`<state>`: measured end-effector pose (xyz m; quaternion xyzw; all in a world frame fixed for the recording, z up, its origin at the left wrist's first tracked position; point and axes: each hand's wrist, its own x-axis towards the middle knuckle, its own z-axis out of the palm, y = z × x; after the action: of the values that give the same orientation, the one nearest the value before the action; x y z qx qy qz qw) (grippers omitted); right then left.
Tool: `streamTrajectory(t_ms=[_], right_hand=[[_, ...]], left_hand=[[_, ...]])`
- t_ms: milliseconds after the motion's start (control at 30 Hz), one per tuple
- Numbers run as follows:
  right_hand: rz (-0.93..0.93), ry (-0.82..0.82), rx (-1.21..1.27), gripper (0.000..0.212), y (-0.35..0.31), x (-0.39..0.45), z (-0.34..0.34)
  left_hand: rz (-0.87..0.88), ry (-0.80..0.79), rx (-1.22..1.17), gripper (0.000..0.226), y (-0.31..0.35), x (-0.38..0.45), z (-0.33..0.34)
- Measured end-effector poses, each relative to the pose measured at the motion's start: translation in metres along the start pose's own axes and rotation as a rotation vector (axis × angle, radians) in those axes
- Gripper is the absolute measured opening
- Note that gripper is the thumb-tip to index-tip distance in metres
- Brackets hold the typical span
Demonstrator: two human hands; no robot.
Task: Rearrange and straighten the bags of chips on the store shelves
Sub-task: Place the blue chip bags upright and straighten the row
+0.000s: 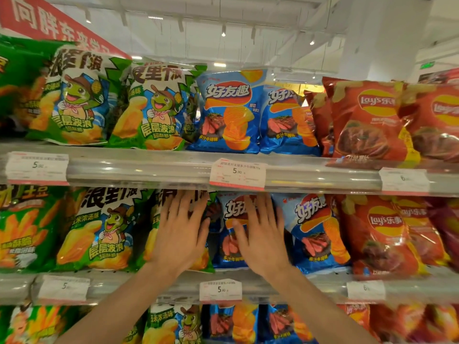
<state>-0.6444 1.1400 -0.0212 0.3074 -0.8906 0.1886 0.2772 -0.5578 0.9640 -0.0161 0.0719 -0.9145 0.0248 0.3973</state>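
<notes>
Both of the person's hands are raised to the middle shelf (139, 281) of a snack aisle, each laid flat against the face of a bag. The left hand (180, 232) has its fingers straight and spread, palm pressed on a green turtle-mascot corn chip bag (154, 242), with the fingertips reaching up under the edge of the shelf above. The right hand (260, 234) is likewise flat and open, fingers together, resting on a blue steak-flavour chip bag (229, 244) just beside the green one. Neither hand curls round or pinches anything.

The two touched bags stand side by side at the centre of the middle shelf, directly under the hands and right above a 5.90 price tag (220, 290) on the shelf rail. To the right hand's right, a second blue steak-flavour bag (315, 232) leans tilted, its top tipped leftward toward the hand. Beyond it stand red Lay's bags (380, 234). To the left hand's left stands another green turtle-mascot bag (96, 229), upright.

On the upper shelf (149, 167), the same order runs left to right: green mascot bags (151, 105), blue bags (228, 112), then red Lay's bags (367, 120). A lower shelf shows more of the same brands, partly hidden by the forearms.
</notes>
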Motion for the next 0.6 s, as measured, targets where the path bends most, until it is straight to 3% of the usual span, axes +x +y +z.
streamTrajectory(t_ms=[100, 200, 400, 533, 600], right_hand=[[0.019, 0.142, 0.052, 0.05, 0.037, -0.003, -0.03], [0.132, 0.152, 0.042, 0.043, 0.085, -0.002, -0.059], [0.29, -0.131, 0.17, 0.046, 0.154, -0.016, -0.087], [0.314, -0.273, 0.419, 0.053, 0.163, -0.022, -0.083], [0.313, -0.266, 0.541, 0.057, 0.165, -0.022, -0.082]], left_hand=[[0.021, 0.08, -0.279, 0.035, 0.042, 0.003, -0.001], [-0.04, -0.057, -0.602, 0.029, 0.089, 0.011, 0.004], [-0.246, -0.51, -1.106, 0.043, 0.162, 0.033, 0.031], [-0.344, -0.622, -1.151, 0.064, 0.187, 0.046, 0.048], [-0.363, -0.639, -1.184, 0.066, 0.196, 0.05, 0.054]])
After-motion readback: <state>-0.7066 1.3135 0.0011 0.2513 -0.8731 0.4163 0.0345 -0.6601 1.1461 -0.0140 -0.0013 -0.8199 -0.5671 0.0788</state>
